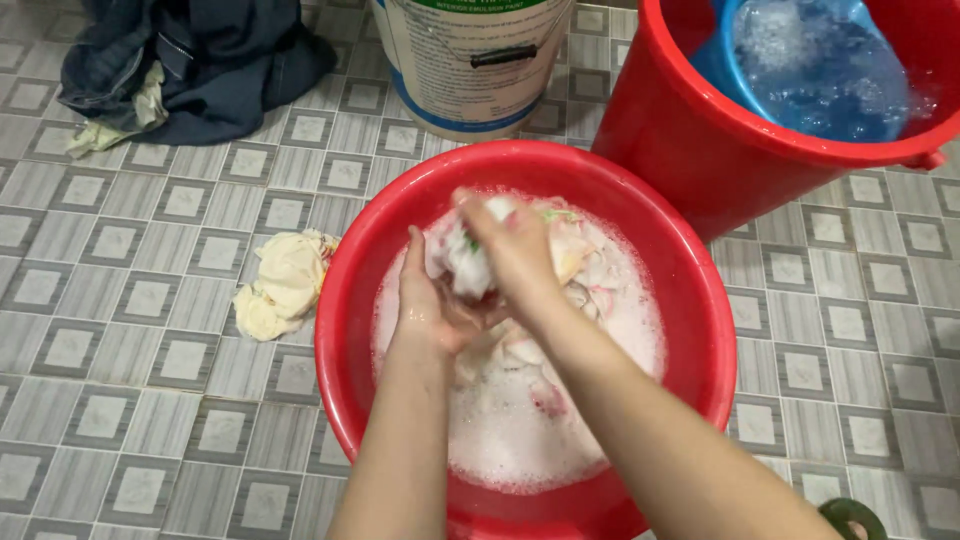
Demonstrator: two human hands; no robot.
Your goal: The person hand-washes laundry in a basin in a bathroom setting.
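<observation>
A round red basin (345, 300) stands on the tiled floor, full of white suds and wet pale cloth with pink and green print (590, 270). Both my hands are over its middle. My left hand (425, 305) is palm up under a soapy bunch of that cloth (468, 262). My right hand (515, 245) presses down on the same bunch from above, fingers closed over it. The bunch is held between the two hands, just above the foam.
A crumpled cream cloth (283, 283) lies on the floor left of the basin. Dark blue clothes (200, 60) are piled at the top left. A white paint bucket (465, 65) stands behind the basin. A tall red bucket (700, 140) holds water and a blue scoop (810, 60).
</observation>
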